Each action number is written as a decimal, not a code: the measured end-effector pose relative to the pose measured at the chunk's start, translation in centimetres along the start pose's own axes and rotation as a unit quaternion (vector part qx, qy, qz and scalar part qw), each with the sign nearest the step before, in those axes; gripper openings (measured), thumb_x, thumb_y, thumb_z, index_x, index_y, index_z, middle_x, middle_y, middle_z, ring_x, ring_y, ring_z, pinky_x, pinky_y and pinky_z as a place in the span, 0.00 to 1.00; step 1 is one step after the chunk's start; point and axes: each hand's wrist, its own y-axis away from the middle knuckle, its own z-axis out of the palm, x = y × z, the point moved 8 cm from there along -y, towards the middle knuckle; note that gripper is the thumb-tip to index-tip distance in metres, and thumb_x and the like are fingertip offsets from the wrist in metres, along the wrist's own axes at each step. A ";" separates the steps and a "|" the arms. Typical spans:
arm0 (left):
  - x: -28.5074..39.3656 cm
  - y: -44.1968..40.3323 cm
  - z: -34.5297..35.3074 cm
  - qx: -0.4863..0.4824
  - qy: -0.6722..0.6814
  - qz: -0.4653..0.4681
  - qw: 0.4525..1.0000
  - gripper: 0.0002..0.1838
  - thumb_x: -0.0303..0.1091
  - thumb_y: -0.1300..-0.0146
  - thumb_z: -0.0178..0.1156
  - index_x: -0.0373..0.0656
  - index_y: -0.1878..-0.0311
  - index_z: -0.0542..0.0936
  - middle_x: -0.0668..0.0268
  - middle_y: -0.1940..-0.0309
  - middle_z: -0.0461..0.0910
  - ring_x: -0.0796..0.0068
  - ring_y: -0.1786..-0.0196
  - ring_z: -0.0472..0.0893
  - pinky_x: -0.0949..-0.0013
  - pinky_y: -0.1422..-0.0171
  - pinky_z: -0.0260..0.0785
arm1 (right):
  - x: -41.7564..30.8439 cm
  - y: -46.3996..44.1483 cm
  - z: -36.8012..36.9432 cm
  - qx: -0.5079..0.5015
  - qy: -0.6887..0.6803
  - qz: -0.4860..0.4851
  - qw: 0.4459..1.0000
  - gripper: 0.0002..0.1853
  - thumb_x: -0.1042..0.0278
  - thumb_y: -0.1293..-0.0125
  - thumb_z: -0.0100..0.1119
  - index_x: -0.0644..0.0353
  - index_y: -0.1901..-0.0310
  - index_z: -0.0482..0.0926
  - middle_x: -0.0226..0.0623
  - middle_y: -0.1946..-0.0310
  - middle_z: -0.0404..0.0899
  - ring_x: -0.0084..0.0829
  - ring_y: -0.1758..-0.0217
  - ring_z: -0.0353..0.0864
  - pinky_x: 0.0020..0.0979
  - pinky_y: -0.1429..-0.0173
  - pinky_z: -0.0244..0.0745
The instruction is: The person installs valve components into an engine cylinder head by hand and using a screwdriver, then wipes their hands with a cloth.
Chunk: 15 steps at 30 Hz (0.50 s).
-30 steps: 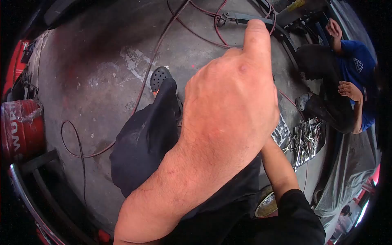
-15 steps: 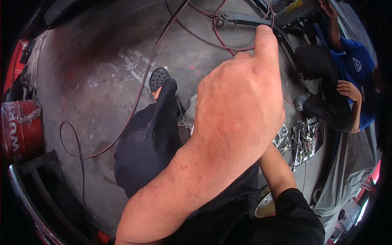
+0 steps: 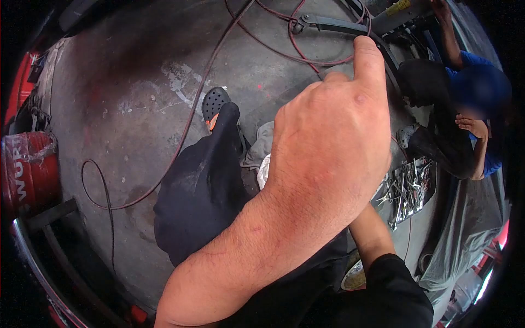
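Note:
My left hand (image 3: 333, 131) fills the middle of the view, its back toward me. One finger points up and away; the others curl out of sight on the far side, so anything they hold is hidden. My right forearm (image 3: 374, 235), in a black sleeve, reaches up behind it. My right hand is covered by the left one. Just right of my hands, a tray of metal tools (image 3: 411, 191) lies on the floor. White and grey cloth (image 3: 261, 153) shows beside my left wrist.
A hose (image 3: 188, 128) winds across the concrete floor. A dark metal leg with a caster (image 3: 328, 24) stands ahead. Another person in blue (image 3: 478, 87) crouches at the right, one hand raised. A red drum (image 3: 31, 169) stands at the left, near a dark metal frame (image 3: 54, 240).
My left hand has shifted slightly right, uncovering more of the cloth. The other person's head has come further into view.

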 end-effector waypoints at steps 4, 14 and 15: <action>0.0 -0.1 0.0 0.004 -0.008 -0.003 1.000 0.31 0.26 0.41 0.57 0.24 0.34 0.67 0.46 0.67 0.82 0.50 0.63 0.86 0.54 0.59 0.80 | 0.1 0.0 0.4 -0.003 -0.027 0.004 1.000 0.41 0.47 0.33 0.54 0.60 0.23 0.56 0.49 0.21 0.48 0.50 0.19 0.48 0.60 0.24 0.49; 0.1 0.2 0.6 -0.019 0.055 -0.019 0.998 0.34 0.25 0.43 0.60 0.30 0.31 0.65 0.49 0.67 0.82 0.49 0.62 0.85 0.52 0.57 0.78 | 0.2 -0.3 0.9 -0.075 -0.005 0.025 0.997 0.38 0.50 0.37 0.62 0.57 0.27 0.67 0.52 0.21 0.48 0.54 0.22 0.55 0.57 0.24 0.53; 0.0 0.1 1.0 -0.033 0.076 -0.036 0.996 0.34 0.26 0.42 0.60 0.32 0.30 0.65 0.50 0.66 0.82 0.48 0.61 0.84 0.50 0.56 0.77 | -0.3 0.2 -0.1 -0.017 -0.025 0.005 1.000 0.35 0.52 0.40 0.67 0.51 0.31 0.73 0.54 0.21 0.48 0.56 0.23 0.56 0.58 0.24 0.54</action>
